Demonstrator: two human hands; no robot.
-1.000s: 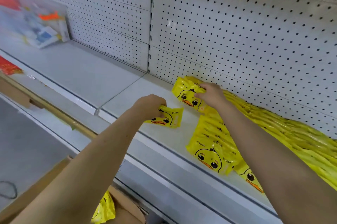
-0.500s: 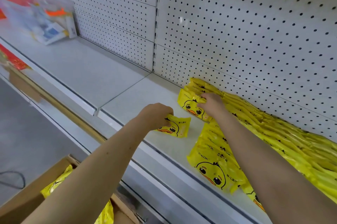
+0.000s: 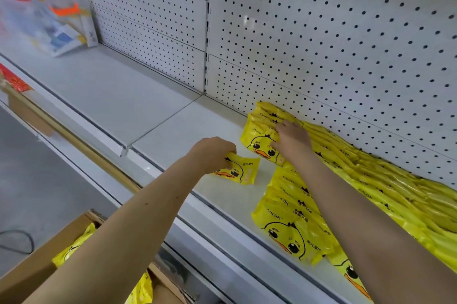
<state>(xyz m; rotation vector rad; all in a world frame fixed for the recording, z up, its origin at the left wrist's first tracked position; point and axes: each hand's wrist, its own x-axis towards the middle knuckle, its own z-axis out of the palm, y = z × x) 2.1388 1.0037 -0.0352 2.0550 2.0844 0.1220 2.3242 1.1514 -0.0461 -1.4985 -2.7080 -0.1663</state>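
- Left hand point(image 3: 212, 154), centre of the frame: fingers curled, pinching a small yellow plastic duck-print packet point(image 3: 241, 172) over the white metal shelf point(image 3: 173, 135).
- Right hand point(image 3: 293, 139), right of centre: fingers fairly straight, pressing on the leaning row of yellow duck-print packets point(image 3: 259, 130).

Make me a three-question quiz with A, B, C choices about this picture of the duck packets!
1. Where is the brown cardboard box, compared with the white metal shelf?
A. on it
B. below it, lower left
C. above it

2. What colour are the duck-print plastic packets?
A. green
B. yellow
C. purple

3. What is the left hand doing?
A. lying flat and empty
B. pointing at the wall
C. gripping one small packet

Answers:
1 B, the box shows under the shelf's front edge.
2 B, every packet is yellow.
3 C, its fingers curl round one packet.
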